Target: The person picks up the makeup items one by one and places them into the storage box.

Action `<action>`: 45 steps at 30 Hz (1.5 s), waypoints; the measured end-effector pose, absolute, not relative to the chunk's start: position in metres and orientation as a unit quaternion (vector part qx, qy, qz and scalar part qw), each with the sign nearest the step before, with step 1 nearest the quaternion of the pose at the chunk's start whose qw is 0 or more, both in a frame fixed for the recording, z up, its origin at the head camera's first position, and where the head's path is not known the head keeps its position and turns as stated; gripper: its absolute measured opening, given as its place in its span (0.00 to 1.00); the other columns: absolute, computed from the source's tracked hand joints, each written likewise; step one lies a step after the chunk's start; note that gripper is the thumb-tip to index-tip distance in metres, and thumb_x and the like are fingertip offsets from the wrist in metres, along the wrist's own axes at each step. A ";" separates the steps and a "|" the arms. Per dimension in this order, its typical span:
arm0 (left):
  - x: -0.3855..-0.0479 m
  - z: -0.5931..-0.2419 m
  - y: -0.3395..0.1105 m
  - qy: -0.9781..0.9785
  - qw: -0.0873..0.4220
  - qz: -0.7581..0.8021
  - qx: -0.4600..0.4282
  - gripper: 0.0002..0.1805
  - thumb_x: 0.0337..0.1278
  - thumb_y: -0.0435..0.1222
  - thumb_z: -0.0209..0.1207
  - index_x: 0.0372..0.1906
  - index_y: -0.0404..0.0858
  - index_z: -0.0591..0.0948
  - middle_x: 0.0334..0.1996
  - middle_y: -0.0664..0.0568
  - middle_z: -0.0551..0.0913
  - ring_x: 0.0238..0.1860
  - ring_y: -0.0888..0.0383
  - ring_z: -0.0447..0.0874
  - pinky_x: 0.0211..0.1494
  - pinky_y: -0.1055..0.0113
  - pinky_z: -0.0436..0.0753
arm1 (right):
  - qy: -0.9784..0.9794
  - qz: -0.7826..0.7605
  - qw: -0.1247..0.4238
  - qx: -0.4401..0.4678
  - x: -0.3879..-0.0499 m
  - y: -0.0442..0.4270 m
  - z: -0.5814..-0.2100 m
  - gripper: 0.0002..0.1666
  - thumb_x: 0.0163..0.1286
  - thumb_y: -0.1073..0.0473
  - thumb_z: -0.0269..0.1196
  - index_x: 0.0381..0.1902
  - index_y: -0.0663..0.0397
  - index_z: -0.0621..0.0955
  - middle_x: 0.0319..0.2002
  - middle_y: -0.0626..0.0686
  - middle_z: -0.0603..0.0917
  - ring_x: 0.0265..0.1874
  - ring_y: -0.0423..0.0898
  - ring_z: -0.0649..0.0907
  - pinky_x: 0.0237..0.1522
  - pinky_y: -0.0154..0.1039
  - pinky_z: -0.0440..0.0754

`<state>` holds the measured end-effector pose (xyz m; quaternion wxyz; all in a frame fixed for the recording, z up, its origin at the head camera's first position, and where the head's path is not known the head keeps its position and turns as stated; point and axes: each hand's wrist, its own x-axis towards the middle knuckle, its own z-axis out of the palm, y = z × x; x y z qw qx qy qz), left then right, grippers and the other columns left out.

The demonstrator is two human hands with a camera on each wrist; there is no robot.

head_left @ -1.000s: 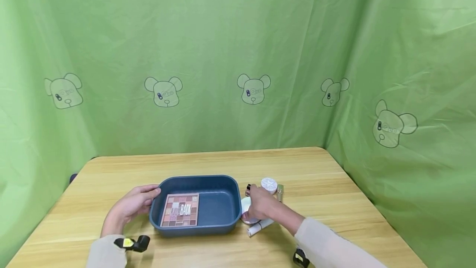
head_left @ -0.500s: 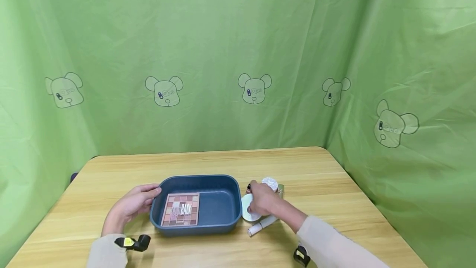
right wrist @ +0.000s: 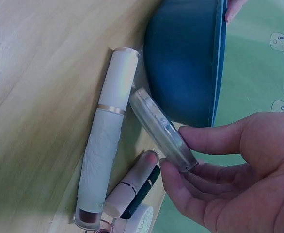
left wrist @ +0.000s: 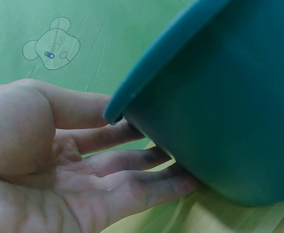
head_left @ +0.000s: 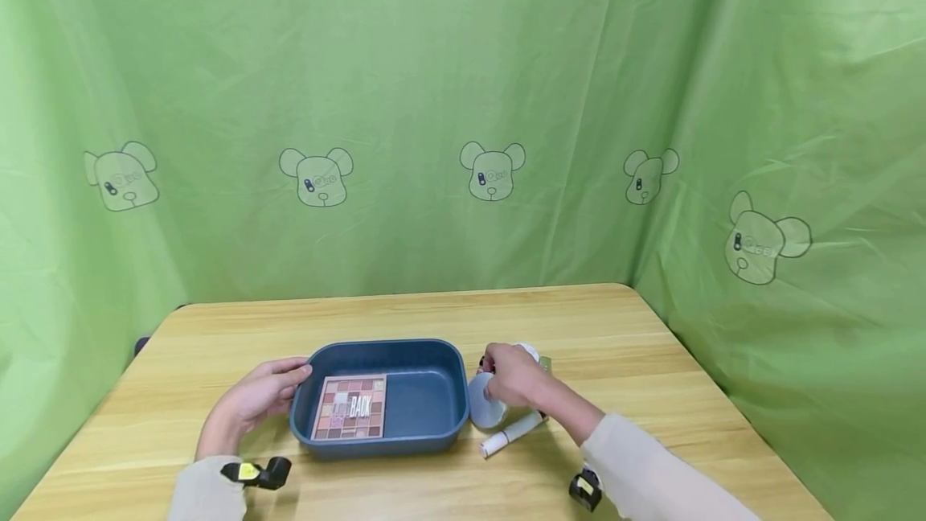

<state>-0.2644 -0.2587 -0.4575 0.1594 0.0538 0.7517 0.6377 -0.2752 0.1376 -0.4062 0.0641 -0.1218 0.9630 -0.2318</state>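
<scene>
Right hand: the right hand (head_left: 515,375) pinches the round compact (right wrist: 162,129) by its edge, thumb on one side and fingertips on the other.
Round compact: just off the right end of the tray, tilted up on its side between thumb and fingers; whether its lower edge touches the table cannot be told.
Left hand: the left hand (head_left: 264,392) rests at the tray's left end, fingers nearly straight and touching the outside of the wall, thumb up by the rim.
Tray: a dark blue rectangular tray (head_left: 376,447) with rounded corners, on the wood-grain table (head_left: 405,497).
Palette: an eyeshadow palette (head_left: 350,408) lettered "BACK" lies flat in the left part of the tray.
White tube: a white cosmetic tube (right wrist: 105,121) with gold bands lies slantwise on the table, near the compact.
Beyond the white tube: a pale pink tube (right wrist: 131,185) beside a dark green tube (right wrist: 143,194), with a white round case (right wrist: 142,223) close by.
Backdrop: a green curtain (head_left: 405,87) printed with bear heads.
</scene>
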 end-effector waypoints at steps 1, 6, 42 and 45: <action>-0.264 -0.457 -0.259 0.753 0.159 0.637 0.054 0.34 0.79 0.39 0.47 0.73 0.16 0.54 0.66 0.23 0.71 0.63 0.37 0.80 0.60 0.52 0.86 | 0.963 -0.230 0.062 -0.123 -0.275 0.138 -0.406 0.15 0.50 0.71 0.70 0.33 0.56 0.78 0.38 0.50 0.85 0.33 0.46 0.77 0.32 0.36 0.77; -0.264 -0.457 -0.259 0.752 0.159 0.637 0.055 0.35 0.79 0.39 0.48 0.73 0.16 0.54 0.66 0.23 0.72 0.63 0.38 0.80 0.61 0.53 0.86 | 0.966 -0.218 0.048 -0.134 -0.276 0.140 -0.407 0.13 0.49 0.70 0.71 0.32 0.56 0.80 0.39 0.50 0.87 0.33 0.45 0.78 0.33 0.37 0.77; -0.264 -0.457 -0.259 0.748 0.161 0.641 0.060 0.35 0.79 0.39 0.48 0.73 0.16 0.53 0.65 0.23 0.72 0.63 0.36 0.79 0.61 0.51 0.86 | 0.961 -0.244 0.038 -0.126 -0.281 0.142 -0.380 0.12 0.57 0.69 0.71 0.40 0.60 0.83 0.24 0.51 0.80 0.20 0.44 0.78 0.22 0.34 0.77; -0.265 -0.458 -0.261 0.747 0.162 0.642 0.064 0.35 0.79 0.39 0.48 0.73 0.16 0.53 0.65 0.22 0.71 0.63 0.36 0.80 0.61 0.52 0.86 | 0.960 -0.246 0.032 -0.127 -0.283 0.143 -0.376 0.12 0.58 0.69 0.70 0.41 0.61 0.82 0.25 0.52 0.81 0.20 0.44 0.78 0.22 0.34 0.77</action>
